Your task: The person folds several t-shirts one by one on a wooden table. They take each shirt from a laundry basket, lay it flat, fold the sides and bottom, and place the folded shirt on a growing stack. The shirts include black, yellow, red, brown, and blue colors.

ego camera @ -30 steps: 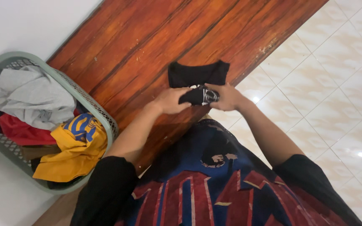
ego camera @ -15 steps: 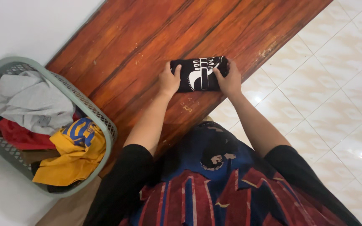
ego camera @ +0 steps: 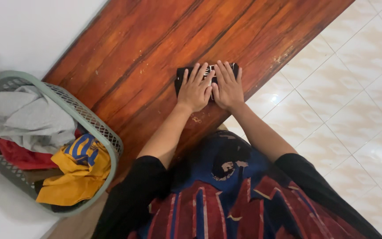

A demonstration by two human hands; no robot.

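Head view looks straight down on a long wooden surface (ego camera: 155,57) with both hands laid flat, side by side, on a small folded black garment (ego camera: 181,82) near its right edge. Left hand (ego camera: 195,88) and right hand (ego camera: 227,86) are nearly touching; their fingers are spread and stretched out, palms down, gripping nothing, only pressing on the cloth. Most of the garment is hidden under the hands; a black edge shows on the left and at the top right, with a bit of white print between the fingers.

This looks like the pressing or smoothing step at the end of a fold: the bundle is already compact and squared. The next move would likely call for lifting the palms without dragging the layers apart, and for curling the fingers under the bundle if it is to be carried off.

At the lower left stands a green mesh basket (ego camera: 107,132) beside the surface, holding loose clothes: grey, red, and yellow with blue. Pale floor tiles (ego camera: 354,88) lie to the right.
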